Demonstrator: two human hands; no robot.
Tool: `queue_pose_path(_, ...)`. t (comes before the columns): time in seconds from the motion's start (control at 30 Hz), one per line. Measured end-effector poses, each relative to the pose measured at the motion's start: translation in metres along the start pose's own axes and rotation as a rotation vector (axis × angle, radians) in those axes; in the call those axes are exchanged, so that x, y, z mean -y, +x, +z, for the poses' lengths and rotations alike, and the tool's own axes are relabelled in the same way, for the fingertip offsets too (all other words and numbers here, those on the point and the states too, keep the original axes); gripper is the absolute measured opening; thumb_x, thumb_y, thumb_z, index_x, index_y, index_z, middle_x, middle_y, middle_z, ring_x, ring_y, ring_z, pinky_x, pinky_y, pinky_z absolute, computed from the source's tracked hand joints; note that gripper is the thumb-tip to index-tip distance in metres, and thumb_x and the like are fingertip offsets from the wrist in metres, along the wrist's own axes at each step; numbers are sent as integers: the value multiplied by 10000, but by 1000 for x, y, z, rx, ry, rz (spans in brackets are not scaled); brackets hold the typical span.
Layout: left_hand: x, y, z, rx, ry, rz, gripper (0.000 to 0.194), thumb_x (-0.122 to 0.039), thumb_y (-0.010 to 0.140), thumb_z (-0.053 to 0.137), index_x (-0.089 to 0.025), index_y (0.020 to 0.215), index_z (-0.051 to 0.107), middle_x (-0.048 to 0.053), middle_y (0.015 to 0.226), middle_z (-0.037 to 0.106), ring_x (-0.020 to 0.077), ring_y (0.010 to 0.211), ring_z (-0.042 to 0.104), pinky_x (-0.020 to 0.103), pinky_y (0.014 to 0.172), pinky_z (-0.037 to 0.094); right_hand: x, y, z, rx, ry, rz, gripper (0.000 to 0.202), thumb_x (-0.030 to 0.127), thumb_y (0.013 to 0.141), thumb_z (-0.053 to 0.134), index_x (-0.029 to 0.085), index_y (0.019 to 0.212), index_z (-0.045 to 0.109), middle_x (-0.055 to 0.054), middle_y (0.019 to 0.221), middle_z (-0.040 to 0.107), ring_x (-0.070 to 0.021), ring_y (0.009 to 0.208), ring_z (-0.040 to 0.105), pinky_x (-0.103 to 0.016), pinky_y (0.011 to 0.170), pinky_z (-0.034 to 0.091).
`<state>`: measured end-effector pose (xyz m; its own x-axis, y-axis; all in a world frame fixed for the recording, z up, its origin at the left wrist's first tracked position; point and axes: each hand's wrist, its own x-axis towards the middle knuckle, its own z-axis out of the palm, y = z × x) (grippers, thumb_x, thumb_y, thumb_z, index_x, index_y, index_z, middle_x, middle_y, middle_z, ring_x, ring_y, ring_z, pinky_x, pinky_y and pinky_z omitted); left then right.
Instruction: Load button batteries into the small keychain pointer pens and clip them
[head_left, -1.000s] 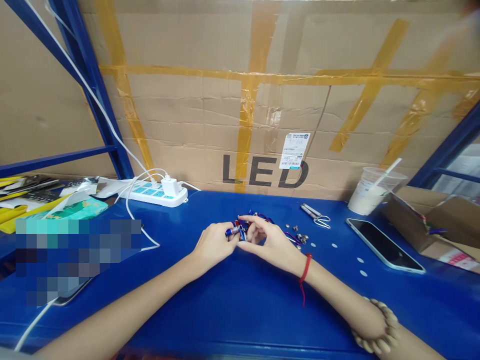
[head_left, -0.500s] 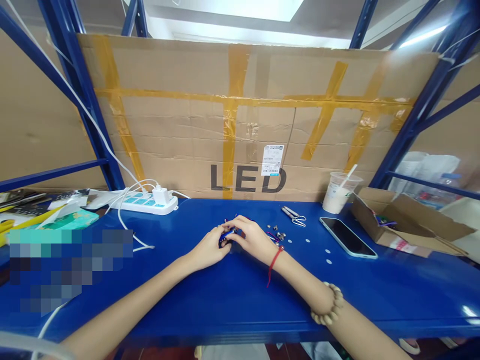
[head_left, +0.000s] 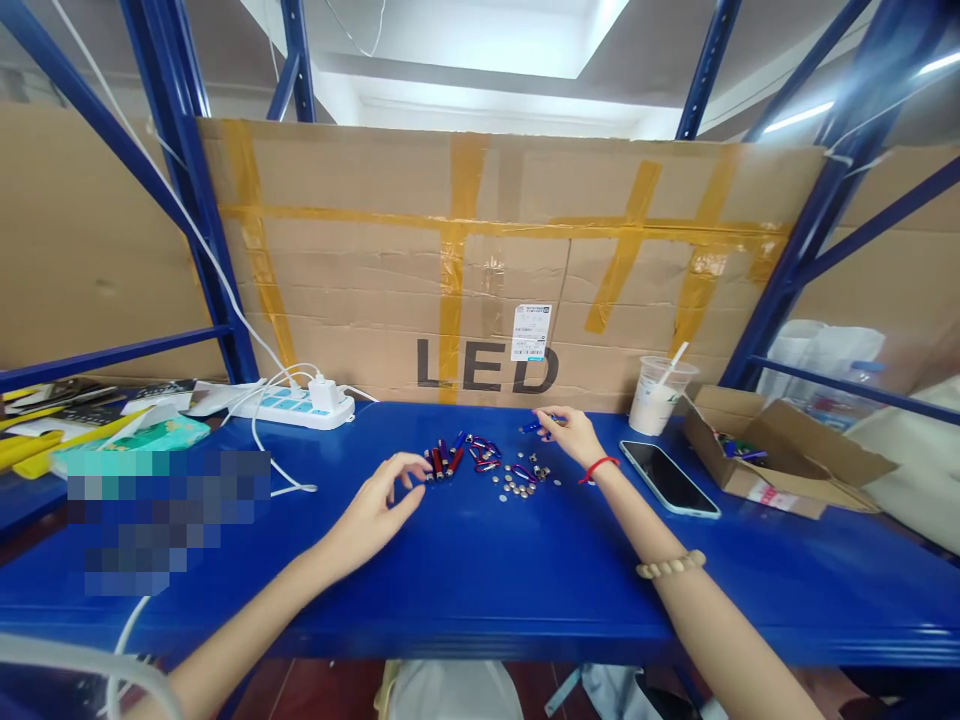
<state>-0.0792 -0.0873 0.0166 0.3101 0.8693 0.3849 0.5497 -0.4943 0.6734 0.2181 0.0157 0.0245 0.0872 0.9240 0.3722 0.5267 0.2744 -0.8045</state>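
My left hand [head_left: 386,505] is open beside a cluster of small red and blue metal tubes [head_left: 444,460], its curled fingers apart and nothing seen between them. Toward the back of the blue table, my right hand [head_left: 568,435] pinches a small blue tube [head_left: 530,428], its tip pointing left. Red and blue carabiner clips [head_left: 484,452] lie between the two hands. Closer to me are several button cells [head_left: 514,487], flat silver discs. Small metal caps [head_left: 538,468] lie just in front of my right hand. The pliers are hidden, probably behind that hand.
A phone [head_left: 670,478], a drink cup with straw [head_left: 660,395] and an open cardboard box [head_left: 780,455] stand right. A power strip [head_left: 300,405] with white cables sits back left, near yellow-handled tools [head_left: 45,455]. Taped cardboard [head_left: 360,280] walls the back.
My hands have come apart from around the blue tube. The left drew back left; the right carried the tube right and farther back. The view shifted, uncovering the tubes, clips and cells.
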Motion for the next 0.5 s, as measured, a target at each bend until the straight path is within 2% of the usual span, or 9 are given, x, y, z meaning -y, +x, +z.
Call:
queue_pose_path(0.1,-24,-35,9,79,-22,-6,168,-235,838,420,-214,969,523,30,934,566,133,807,509,241,678,400,-22,2,-12,-60,-137,77,187,240,776,567,120,847,691,-48,689,679,-128,520,617,-226,534,515)
queue_pose_path(0.17,-39,-55,17,166,-7,-16,149,-233,848,413,-222,940,530,23,910,558,135,807,500,247,704,406,-32,4,-13,-64,-242,81,158,204,764,577,149,840,704,-36,732,696,-127,541,630,-224,572,521)
queue_pose_path(0.23,-51,-72,25,223,0,4,143,-231,857,400,-224,931,523,27,914,551,145,835,491,264,753,410,-40,6,-10,-48,-385,24,142,169,738,600,162,821,716,-48,841,703,-157,692,659,-244,691,523)
queue_pose_path(0.33,-65,-90,34,296,-10,57,154,-206,865,375,-225,948,504,38,946,547,159,909,481,295,851,395,-44,6,-2,-36,-583,-61,167,127,711,619,166,837,722,-68,935,683,-194,924,624,-265,861,464)
queue_pose_path(0.4,-73,-97,39,310,-19,77,160,-199,870,368,-226,961,496,42,958,547,161,936,479,305,882,386,-44,4,2,-18,-648,-65,197,116,716,610,171,873,718,-73,959,667,-187,938,614,-256,871,450)
queue_pose_path(0.5,-89,-102,42,261,-17,118,151,-195,875,367,-220,947,498,43,942,553,156,906,486,301,866,399,-41,-2,1,-19,-674,-34,196,146,745,592,176,898,710,-85,993,643,-185,922,609,-260,831,455)
